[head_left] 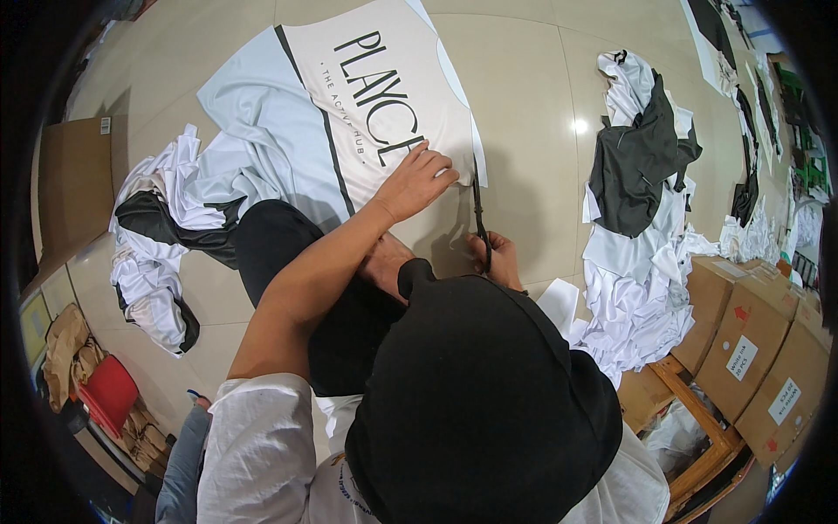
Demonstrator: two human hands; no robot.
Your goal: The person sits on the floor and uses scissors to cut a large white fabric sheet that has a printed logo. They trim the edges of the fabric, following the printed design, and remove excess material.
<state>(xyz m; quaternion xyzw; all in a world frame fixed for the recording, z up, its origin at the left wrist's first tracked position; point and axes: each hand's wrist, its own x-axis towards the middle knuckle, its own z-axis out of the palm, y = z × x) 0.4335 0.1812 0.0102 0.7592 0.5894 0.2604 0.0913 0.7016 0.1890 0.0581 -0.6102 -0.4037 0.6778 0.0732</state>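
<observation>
A printed cloth panel (417,61) in cream with large black lettering lies spread on the floor, joined by a black stripe to a pale blue part (266,87). My left hand (415,181) rests on the cream cloth near its lower right corner, fingers loosely bent and apart. Black scissors (478,206) are gripped by my right hand (496,255), which is closed round the handles. Their blades point away from me and meet the cloth's right edge. Part of the right hand and its forearm is hidden behind the black head covering (484,402).
White and dark cloth pieces (637,175) are heaped on the right, beside cardboard boxes (746,336) and a wooden frame (698,419). More bunched cloth (157,223) lies at left, near a large carton (74,188) and a red chair (109,395). Tiled floor (524,87) surrounds the panel.
</observation>
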